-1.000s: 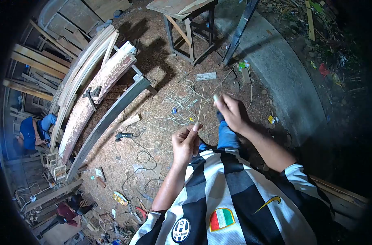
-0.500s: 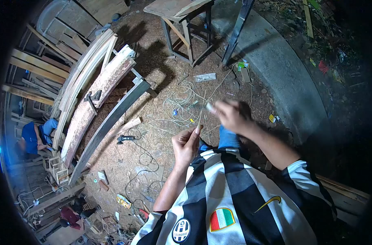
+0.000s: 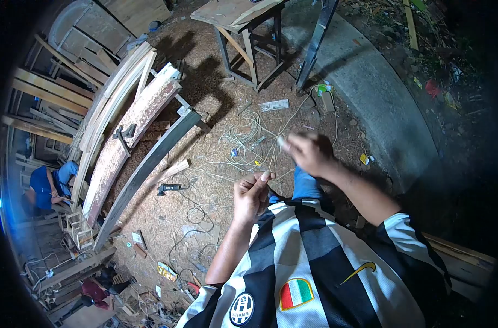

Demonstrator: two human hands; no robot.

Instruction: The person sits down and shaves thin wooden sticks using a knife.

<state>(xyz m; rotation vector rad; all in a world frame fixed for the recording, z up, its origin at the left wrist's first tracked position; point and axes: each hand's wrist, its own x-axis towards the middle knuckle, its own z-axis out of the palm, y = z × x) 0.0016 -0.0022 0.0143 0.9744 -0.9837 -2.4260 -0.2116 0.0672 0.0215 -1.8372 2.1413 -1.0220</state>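
My left hand (image 3: 251, 194) is closed in front of my chest, thumb against the fingers. A thin pale strand (image 3: 272, 156), which looks like a cord, rises from its fingertips. Up and to the right, my right hand (image 3: 313, 154) is also closed, its fingers curled in and the thumb side towards the strand. A small whitish spot shows at its tip; I cannot tell whether that is a thumbnail or something pinched. On the floor beyond both hands lies a loose coil of pale cable (image 3: 240, 134).
A black power tool (image 3: 169, 188) with a cord lies on the shavings-covered floor. Long curved timbers (image 3: 126, 145) stand at the left, with a clamp on one. A wooden work table (image 3: 232, 12) is ahead, a concrete ledge (image 3: 369, 87) to the right. Two people are at the far left.
My left hand has shifted slightly down and right, and its fingers have turned a little. The right hand stays nearly in place. The strand shows less clearly.
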